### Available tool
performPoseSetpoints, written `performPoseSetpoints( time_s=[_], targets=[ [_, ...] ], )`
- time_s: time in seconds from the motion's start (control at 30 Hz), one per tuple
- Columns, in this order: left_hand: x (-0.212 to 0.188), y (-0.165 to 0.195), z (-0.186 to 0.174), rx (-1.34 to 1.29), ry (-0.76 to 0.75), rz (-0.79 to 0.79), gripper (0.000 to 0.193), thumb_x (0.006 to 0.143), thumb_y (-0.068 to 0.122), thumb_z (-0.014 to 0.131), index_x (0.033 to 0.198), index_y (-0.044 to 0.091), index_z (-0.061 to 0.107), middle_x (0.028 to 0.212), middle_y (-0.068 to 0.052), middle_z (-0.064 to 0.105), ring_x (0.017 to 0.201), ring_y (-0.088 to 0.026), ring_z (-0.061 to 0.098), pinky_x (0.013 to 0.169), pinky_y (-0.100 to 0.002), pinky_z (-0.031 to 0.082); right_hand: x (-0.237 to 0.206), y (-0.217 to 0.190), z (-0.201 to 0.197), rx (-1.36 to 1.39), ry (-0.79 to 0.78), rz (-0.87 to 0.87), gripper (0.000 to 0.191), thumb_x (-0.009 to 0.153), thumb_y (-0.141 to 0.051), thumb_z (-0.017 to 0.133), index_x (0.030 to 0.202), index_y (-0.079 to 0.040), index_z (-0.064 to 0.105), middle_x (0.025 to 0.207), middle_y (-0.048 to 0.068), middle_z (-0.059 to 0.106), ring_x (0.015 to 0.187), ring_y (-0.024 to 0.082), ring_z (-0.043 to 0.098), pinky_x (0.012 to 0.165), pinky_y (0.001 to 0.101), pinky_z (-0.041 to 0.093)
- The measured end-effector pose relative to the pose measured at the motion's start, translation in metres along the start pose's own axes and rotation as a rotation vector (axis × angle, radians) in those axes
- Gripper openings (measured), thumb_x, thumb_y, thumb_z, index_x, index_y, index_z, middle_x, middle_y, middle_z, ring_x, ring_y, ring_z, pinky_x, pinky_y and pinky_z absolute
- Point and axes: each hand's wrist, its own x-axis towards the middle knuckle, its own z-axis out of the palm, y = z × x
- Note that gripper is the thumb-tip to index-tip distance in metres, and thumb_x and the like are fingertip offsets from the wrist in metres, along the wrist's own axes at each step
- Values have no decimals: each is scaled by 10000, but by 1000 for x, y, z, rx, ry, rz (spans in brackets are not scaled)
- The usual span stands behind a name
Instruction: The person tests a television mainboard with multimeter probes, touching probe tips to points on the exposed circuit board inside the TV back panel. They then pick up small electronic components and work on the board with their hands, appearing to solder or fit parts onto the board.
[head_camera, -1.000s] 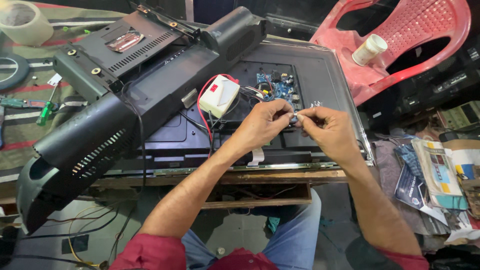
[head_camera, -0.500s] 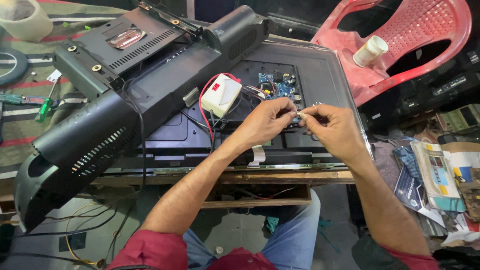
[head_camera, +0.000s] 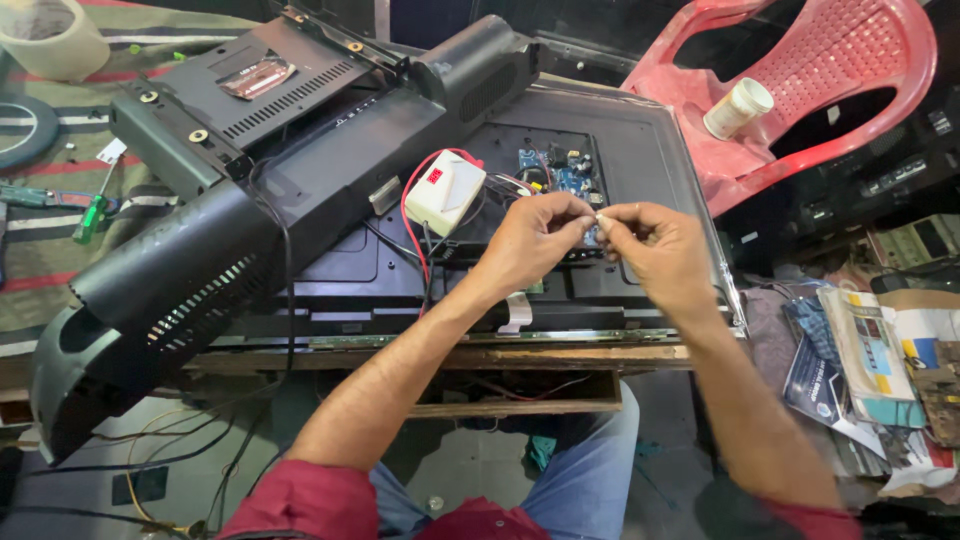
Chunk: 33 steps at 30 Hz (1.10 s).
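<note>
Left hand and right hand were raised together over the opened back of a flat television lying face down on a wooden table. The fingertips of both hands met and pinched a very small pale part between them; what it was could not be made out. It hung just above the blue circuit board set in the television's recess. A white box with a red label lay beside that board, to the left, with red and black wires looping from it. The removed black back cover rested across the left part of the set, tilted, its vent slots showing. Further left, on a striped cloth, lay a green-handled screwdriver and a roll of tape. A red plastic chair stood beyond the television, a white bottle on its seat. Papers were heaped at the right. Red sleeves and blue trousers showed below.
</note>
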Motion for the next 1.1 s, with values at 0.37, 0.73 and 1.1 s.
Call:
performPoseSetpoints(
  time_s=[0.37,0.73,1.1],
  targets=[
    [0,-9,-3,-106,91,50,137,1006,29,637,1091,-47,712,951,-33,746,871,-69,682,784,-231,563,5,30,37,598,232,105,102,970,-49,702,1058,-3,722,904,60,734,765,110,667,684,239,531],
    [-1,0,2,-175,119,55,140,1035,40,635,1094,-48,727,923,-36,739,829,-72,677,709,-236,583,10,40,40,767,240,119,97,958,-30,708,1051,-15,732,915,69,721,793,131,648,673,269,508],
    [-7,18,5,9,145,-20,187,1012,83,648,1147,15,759,858,5,751,718,-21,630,611,-200,527,8,38,42,752,284,155,128,956,-55,713,1075,-16,742,918,48,718,795,117,645,674,253,503]
  ],
)
